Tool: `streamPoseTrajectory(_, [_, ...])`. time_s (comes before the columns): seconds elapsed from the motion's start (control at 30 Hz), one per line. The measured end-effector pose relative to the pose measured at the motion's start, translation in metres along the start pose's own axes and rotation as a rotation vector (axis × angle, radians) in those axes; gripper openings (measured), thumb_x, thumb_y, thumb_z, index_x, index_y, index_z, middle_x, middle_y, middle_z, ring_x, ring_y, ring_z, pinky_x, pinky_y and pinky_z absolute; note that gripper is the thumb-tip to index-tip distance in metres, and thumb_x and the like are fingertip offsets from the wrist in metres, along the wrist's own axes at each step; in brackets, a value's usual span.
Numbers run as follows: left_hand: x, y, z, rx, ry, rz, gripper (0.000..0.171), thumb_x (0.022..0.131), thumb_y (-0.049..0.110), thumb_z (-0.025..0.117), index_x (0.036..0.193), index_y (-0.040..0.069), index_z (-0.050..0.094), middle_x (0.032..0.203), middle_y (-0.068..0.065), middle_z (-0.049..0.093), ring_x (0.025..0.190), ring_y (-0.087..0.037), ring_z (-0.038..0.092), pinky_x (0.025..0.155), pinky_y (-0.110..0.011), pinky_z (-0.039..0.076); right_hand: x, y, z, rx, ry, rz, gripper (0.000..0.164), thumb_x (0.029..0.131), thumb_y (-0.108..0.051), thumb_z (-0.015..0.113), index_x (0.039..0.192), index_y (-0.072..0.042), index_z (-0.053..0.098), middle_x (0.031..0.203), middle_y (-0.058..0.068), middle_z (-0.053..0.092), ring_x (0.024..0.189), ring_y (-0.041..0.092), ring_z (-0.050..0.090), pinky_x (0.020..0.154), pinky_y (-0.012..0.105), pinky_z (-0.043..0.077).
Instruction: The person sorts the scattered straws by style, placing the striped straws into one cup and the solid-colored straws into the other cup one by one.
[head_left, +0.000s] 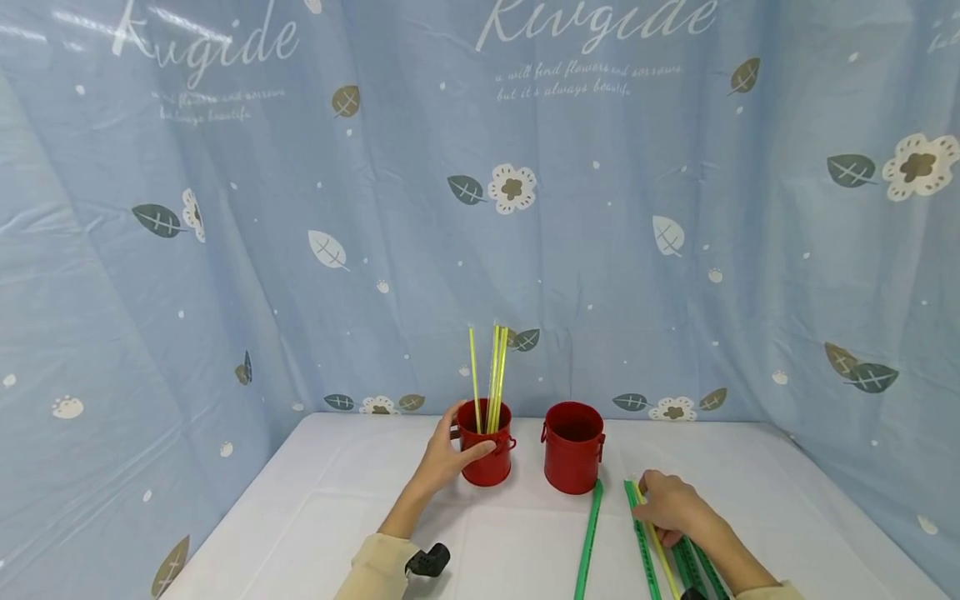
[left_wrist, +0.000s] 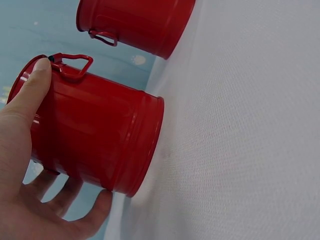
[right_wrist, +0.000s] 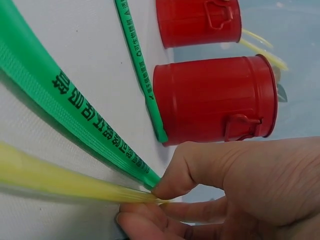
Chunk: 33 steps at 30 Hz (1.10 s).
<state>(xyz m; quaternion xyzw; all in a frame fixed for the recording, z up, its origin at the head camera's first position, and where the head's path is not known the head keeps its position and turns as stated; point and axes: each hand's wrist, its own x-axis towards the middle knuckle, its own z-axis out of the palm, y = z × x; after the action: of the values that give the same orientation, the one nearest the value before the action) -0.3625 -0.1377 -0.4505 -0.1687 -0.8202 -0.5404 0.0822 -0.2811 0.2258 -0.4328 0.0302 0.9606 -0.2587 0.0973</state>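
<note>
By the desk's [head_left: 322, 500] far edge, the left hand [head_left: 444, 457] is gripping a red bucket [head_left: 486, 468], room stretching leftward; nearer, the right hand [head_left: 673, 505] is pinching a yellow straw [right_wrist: 65, 181].

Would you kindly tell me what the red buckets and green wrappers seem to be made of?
The red buckets look like glossy painted metal, judging by shiny highlights and wire-like handles. The green wrappers seem smooth plastic film or coated paper, given their sheen and ribbed edge; I cannot tell which.

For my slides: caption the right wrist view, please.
Right hand pinches a yellow straw beside a green wrapped straw, two red buckets beyond.
</note>
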Motion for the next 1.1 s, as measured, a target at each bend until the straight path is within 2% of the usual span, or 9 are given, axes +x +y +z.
streamPoseTrajectory(0.43, [0.001,-0.002,0.0,0.0,0.003,0.009,0.091,0.082,0.041,0.078,0.153,0.017,0.027,0.146,-0.013,0.044,0.127,-0.036,0.05,0.094,-0.051,0.054,-0.001,-0.003,-0.005,0.028,-0.019,0.023,0.048,0.085,-0.016,0.068,0.122,0.013,0.054,0.072,0.01,0.058,0.053,0.016,0.061,0.048,0.024,0.054])
streamPoseTrajectory(0.73, [0.001,-0.003,-0.001,-0.005,0.001,0.019,0.088,0.082,0.04,0.078,0.152,0.018,0.029,0.145,-0.011,0.046,0.126,-0.035,0.05,0.092,-0.05,0.055,-0.005,-0.006,-0.011,0.062,-0.01,-0.009,0.055,0.085,-0.014,0.068,0.128,0.015,0.05,0.072,0.01,0.059,0.049,0.014,0.061,0.047,0.024,0.053])
streamPoseTrajectory(1.1, [0.002,-0.003,0.0,-0.002,0.008,0.002,0.092,0.081,0.043,0.078,0.153,0.019,0.027,0.147,-0.01,0.044,0.128,-0.035,0.049,0.095,-0.051,0.053,-0.003,-0.004,-0.012,0.103,0.024,-0.046,0.045,0.084,-0.014,0.066,0.119,0.013,0.057,0.079,0.009,0.062,0.05,0.015,0.06,0.048,0.027,0.054])
